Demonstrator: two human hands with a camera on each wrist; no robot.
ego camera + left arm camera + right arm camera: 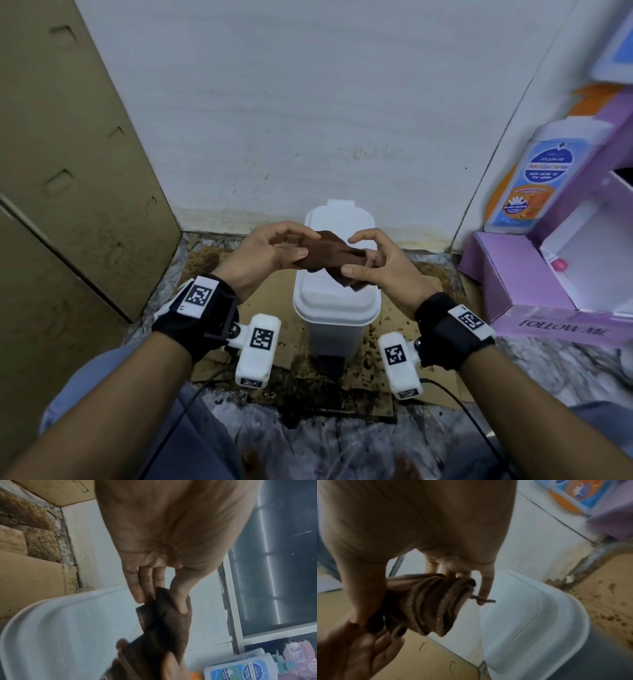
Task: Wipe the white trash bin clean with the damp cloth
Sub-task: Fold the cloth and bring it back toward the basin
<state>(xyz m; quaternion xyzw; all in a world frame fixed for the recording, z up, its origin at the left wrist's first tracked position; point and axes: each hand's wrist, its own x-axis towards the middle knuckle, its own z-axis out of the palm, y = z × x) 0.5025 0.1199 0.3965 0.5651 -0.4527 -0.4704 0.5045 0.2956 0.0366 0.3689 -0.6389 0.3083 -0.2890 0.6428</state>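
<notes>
In the middle of the frame, both hands hold a brown cloth [329,255] just above the bin [337,308]. The left hand [270,255] pinches 1 end with thumb and fingers. The right hand [375,265] curls its fingers around the other end. The white bin stands on dirty cardboard [394,377] by the wall [308,102], lid shut.

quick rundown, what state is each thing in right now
brown cloth: bunched, held above the bin by both hands, not touching the lid
left hand: pinching one end of the cloth
right hand: gripping the other end
white trash bin: upright, lid closed
bottle: standing on the purple box
purple box: open
cardboard under the bin: stained, crumb-strewn
</notes>
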